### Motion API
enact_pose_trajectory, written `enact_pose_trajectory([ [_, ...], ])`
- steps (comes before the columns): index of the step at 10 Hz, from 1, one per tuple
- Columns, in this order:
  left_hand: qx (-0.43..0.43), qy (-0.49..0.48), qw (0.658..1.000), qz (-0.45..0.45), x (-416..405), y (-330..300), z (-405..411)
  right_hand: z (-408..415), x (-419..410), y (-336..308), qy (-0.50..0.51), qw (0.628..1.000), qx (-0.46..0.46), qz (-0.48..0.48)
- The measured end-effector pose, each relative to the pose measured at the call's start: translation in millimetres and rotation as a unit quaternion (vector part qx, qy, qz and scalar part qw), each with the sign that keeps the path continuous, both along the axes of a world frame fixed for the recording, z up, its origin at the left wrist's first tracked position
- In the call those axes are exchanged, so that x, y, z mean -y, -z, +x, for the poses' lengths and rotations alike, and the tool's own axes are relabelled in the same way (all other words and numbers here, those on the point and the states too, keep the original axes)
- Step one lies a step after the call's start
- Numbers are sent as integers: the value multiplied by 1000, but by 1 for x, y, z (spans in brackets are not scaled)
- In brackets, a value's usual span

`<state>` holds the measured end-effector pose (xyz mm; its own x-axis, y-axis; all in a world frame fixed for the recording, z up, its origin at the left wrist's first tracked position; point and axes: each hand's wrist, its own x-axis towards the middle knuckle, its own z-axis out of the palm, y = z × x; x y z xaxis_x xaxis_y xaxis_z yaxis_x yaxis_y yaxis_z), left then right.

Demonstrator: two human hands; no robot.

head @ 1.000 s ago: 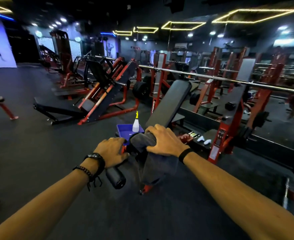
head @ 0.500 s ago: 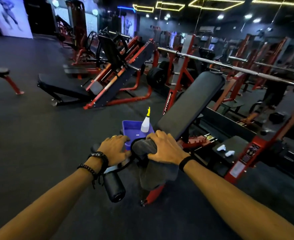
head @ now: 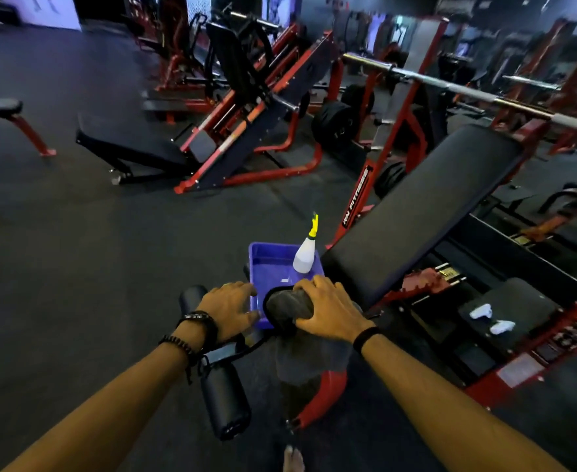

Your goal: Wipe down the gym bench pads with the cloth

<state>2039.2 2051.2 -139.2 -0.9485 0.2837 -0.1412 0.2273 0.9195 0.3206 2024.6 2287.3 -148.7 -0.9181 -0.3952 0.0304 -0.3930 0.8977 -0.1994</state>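
Dark gym, black rubber floor [head: 76,250], red-framed machines filling the upper half of the frame. One steel barbell [head: 467,90] runs across the upper right. One long black inclined bench pad [head: 426,206] slants from centre up to the right. Two black foam roller pads: one [head: 224,400] at lower centre, a second [head: 191,298] partly hidden behind the left wrist. One blue plastic tray [head: 273,264] at centre, sitting just left of the bench pad's lower end. One white spray bottle with a yellow nozzle [head: 305,257] stands upright in the tray's right side. Two small white objects [head: 491,318] lie on a dark plate at right; too small to identify.

One grey cloth [head: 290,308], bunched over a rounded pad end at centre, rest of it hanging down below. Right hand [head: 327,311] is on top of the cloth, fingers curled over the bunched part, thumb on its near side. Left hand [head: 229,308] is just left of the cloth, fingers spread and relaxed, fingertips touching the tray's near-left edge, gripping nothing. Beaded bracelets on the left wrist, one black band on the right.
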Motion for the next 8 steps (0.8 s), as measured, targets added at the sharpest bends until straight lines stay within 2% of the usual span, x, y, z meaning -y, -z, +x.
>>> enact_pose_trajectory([
  [2,42,-42,998,0,-12,17,-83,-107,-4,25,-3,1000,30,-1],
  [4,71,-85,994,-6,-19,22,-152,-183,9,40,30,999,17,-3],
  [5,110,-97,989,-31,-16,34,-169,-208,18,68,-25,985,170,-2],
  [6,157,-107,980,-51,-7,50,-174,-222,24,87,21,972,235,-10],
  [8,183,-138,973,-14,29,49,-177,-238,44,79,17,959,282,8],
])
